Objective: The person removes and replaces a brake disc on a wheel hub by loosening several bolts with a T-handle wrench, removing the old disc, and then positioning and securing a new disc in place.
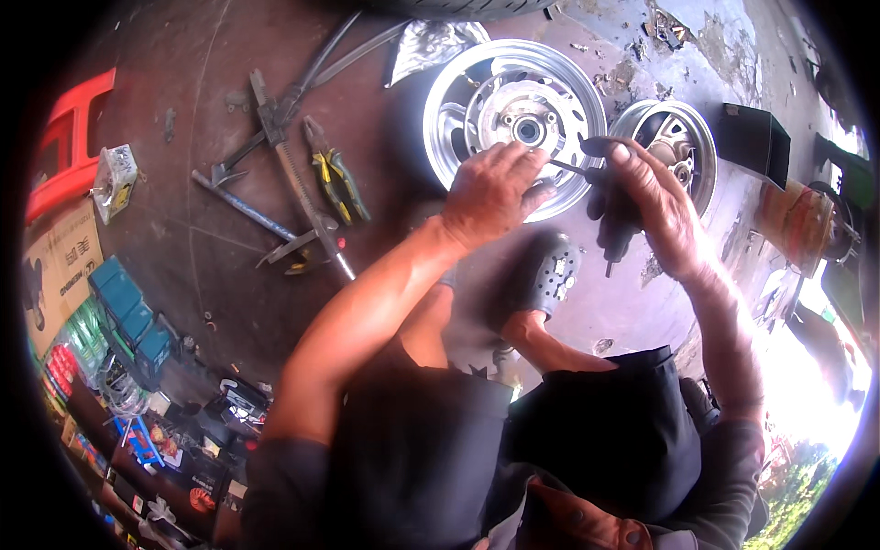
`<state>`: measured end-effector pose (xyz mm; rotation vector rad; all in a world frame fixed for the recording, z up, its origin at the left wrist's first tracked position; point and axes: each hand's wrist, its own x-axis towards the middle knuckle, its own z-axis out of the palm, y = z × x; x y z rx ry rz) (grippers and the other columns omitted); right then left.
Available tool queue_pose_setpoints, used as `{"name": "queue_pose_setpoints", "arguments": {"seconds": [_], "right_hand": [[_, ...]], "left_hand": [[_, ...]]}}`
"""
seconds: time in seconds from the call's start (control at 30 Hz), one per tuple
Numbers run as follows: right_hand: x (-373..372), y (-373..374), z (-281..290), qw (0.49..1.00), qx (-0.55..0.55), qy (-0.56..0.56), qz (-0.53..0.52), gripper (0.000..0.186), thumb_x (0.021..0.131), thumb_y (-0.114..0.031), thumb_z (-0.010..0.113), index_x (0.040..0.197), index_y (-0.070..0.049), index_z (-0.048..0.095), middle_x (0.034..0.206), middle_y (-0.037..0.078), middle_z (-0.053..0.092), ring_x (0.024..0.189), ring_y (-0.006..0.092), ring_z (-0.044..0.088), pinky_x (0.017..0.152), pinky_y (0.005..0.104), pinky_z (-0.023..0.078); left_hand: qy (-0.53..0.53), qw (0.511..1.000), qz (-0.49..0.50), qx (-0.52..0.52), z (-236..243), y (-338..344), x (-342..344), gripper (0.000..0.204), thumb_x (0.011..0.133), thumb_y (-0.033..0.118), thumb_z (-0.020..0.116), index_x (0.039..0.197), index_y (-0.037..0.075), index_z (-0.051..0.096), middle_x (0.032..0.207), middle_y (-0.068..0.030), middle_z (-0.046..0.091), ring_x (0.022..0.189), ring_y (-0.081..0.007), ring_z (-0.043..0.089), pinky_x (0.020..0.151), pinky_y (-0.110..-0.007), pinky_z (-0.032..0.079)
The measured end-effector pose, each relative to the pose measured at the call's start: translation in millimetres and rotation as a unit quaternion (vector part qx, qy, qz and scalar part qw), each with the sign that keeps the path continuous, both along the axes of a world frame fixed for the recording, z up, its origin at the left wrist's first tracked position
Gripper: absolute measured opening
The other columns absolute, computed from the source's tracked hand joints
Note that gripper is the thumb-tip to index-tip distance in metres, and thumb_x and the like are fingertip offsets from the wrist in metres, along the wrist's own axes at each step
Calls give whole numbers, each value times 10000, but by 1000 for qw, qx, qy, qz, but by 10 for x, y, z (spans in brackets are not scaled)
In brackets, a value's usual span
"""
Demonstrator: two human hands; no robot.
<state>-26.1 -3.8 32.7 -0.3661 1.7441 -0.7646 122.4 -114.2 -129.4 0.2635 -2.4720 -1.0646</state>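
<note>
A silver wheel rim point(440, 119) lies flat on the floor ahead of my feet, its hub and bearing facing up. My left hand point(495, 191) reaches over the rim's near side. Its fingers are bent and close together near the hub; whatever they pinch is hidden. My right hand point(662, 206) is wrapped around a dark pistol-shaped tool point(611, 218), to the right of the rim. From the tool a thin dark shaft point(568, 168) points left over the rim, its end close to my left fingertips.
Right of the rim stands a second wheel point(706, 156), with a black box point(753, 142) beyond. Yellow-black pliers point(337, 176) and a long metal clamp-like tool point(291, 174) lie left. A tyre point(449, 7) is at the far edge; clutter and a teal case point(128, 307) sit lower left.
</note>
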Motion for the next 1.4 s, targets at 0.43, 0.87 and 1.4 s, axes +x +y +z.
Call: {"name": "queue_pose_setpoints", "arguments": {"seconds": [0.43,0.87,1.4], "right_hand": [[-149,179,113,663,-191,559,460,568,818,-116,656,1361,-127,489,1345,161,486,1234,347,498,958,469,440],[-57,-79,-112,636,-243,602,418,553,826,-271,707,1282,-31,507,716,24,531,567,150,538,484,307,443],[-137,89,112,779,-172,497,341,844,694,-96,764,1442,-79,373,1365,229,451,1231,414,469,1003,489,406]], "left_hand": [[8,997,-19,-75,-129,-7,-206,239,765,165,696,970,61,630,826,-71,597,734,-241,626,641,-354,525],[-7,997,-20,-69,-183,36,-250,103,773,156,640,819,82,586,776,-78,563,710,-237,621,665,-377,503],[-32,996,-25,-85,-293,-158,-173,95,762,86,591,848,55,566,956,-134,625,867,-283,631,778,-394,520]]}}
